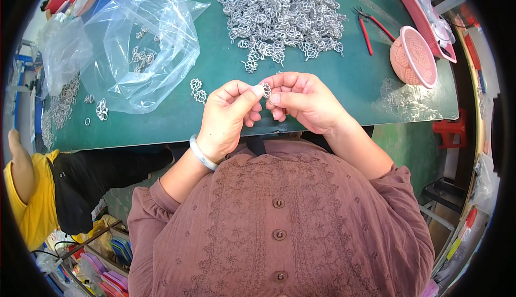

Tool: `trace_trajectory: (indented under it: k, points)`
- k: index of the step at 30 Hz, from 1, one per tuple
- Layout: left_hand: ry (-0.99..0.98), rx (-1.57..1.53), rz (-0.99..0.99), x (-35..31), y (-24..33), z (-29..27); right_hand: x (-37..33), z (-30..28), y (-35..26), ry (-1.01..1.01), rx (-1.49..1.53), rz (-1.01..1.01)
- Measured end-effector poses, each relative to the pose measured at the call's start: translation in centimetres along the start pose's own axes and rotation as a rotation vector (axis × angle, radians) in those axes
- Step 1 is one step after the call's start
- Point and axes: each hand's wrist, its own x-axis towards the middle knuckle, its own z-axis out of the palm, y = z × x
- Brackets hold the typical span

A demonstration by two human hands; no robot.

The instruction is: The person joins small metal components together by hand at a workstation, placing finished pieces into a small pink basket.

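One small silver metal piece (266, 89) being pinched between both hands, above the near edge of the green table (226, 71) and close to the chest. Left hand (228, 117) pressing its thumb and forefinger together on the piece from the left, a pale bangle (202, 154) sitting on that wrist. Right hand (301, 101) gripping the same piece from the right, fingers curled inward and fingertips meeting those of the left. Lying just beyond the hands, two loose leaf-shaped pieces (198, 90) on the table. Spreading further back, a big heap of silver pieces (282, 15). Sitting to the left, a clear plastic bag (142, 47) holding a few more pieces. Resting to the right of the heap, red-handled pliers (368, 28), and beside them a pink basket (414, 58) tipped on its side. Showing at far left, another person's yellow sleeve (27, 200).
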Motion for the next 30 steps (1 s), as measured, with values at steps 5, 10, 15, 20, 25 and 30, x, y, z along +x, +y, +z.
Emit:
trace_trajectory:
  k: [5, 10, 15, 20, 25, 30]
  points:
    - [0.021, 0.020, -0.023, -0.1, 0.2, 0.2, 0.0, 0.2, 0.0, 0.008, -0.007, -0.014]
    - [-0.005, -0.055, -0.013, 0.0, -0.3, 0.1, 0.2, 0.8, 0.5, 0.077, -0.159, -0.209]
    - [-0.081, -0.119, 0.034, -0.1, -0.4, 0.1, 0.2, 0.9, 0.8, 0.118, -0.558, -0.522]
    - [-0.148, -0.092, 0.090, 0.3, -0.9, -0.5, 0.5, 1.4, 1.1, 0.159, -0.866, -0.779]
    - [-0.212, -0.221, 0.069, 0.4, -1.0, -0.8, 0.3, 1.7, 0.6, 0.155, -0.855, -0.789]
    - [-0.246, -0.231, 0.085, 0.5, -1.2, -1.1, 0.3, 1.6, 0.8, 0.173, -0.761, -0.809]
